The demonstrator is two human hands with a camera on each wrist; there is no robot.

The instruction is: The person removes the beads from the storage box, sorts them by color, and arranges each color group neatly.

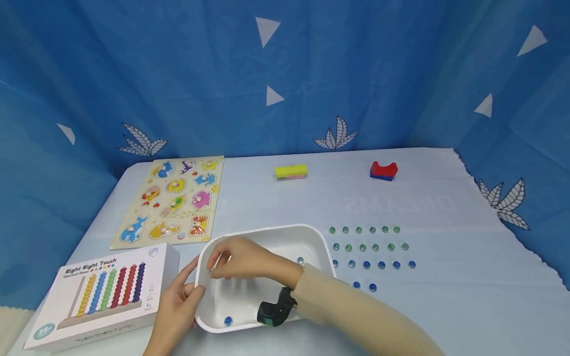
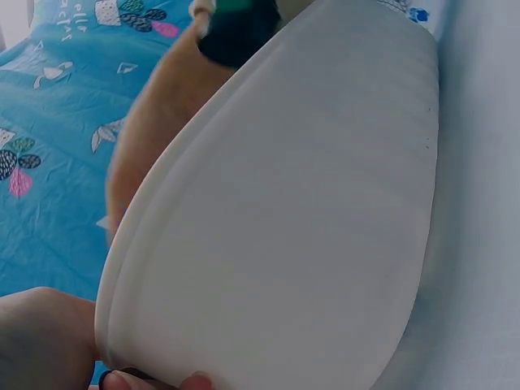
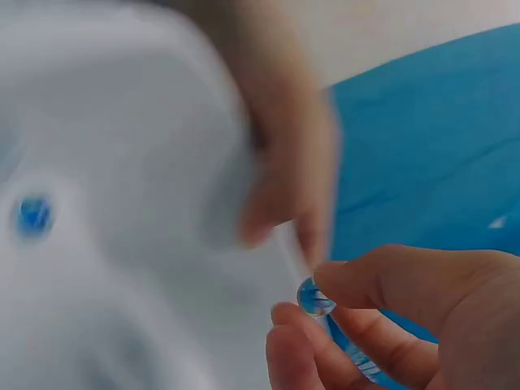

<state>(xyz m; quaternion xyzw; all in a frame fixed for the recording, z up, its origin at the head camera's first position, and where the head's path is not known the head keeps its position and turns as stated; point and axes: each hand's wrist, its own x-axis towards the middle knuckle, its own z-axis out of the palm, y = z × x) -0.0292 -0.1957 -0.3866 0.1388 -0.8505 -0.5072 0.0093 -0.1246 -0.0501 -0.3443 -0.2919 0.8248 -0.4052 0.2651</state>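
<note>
A white plastic tray [image 1: 311, 235] lies at the front of the table, its left end held by my left hand [image 1: 177, 306], with the thumb at the rim. The left wrist view shows mostly the tray's outer wall [image 2: 276, 211]. Over the tray's left part, my right hand [image 1: 245, 257] pinches a glass marble [image 3: 315, 297], clear with blue inside, between thumb and fingers. A blue marble [image 1: 228, 321] sits in the tray's near left corner, and a pale clear one [image 1: 300, 260] rests toward the far right. Part of the tray floor hides behind my right arm.
Right of the tray, green marbles [image 1: 362, 247] and blue marbles [image 1: 381, 265] stand in rows. A boxed bead toy [image 1: 111, 291] lies at the left, with an animal peg puzzle [image 1: 189, 198] behind it. Yellow blocks [image 1: 291, 171] and a red-and-blue block stack [image 1: 383, 171] stand farther back.
</note>
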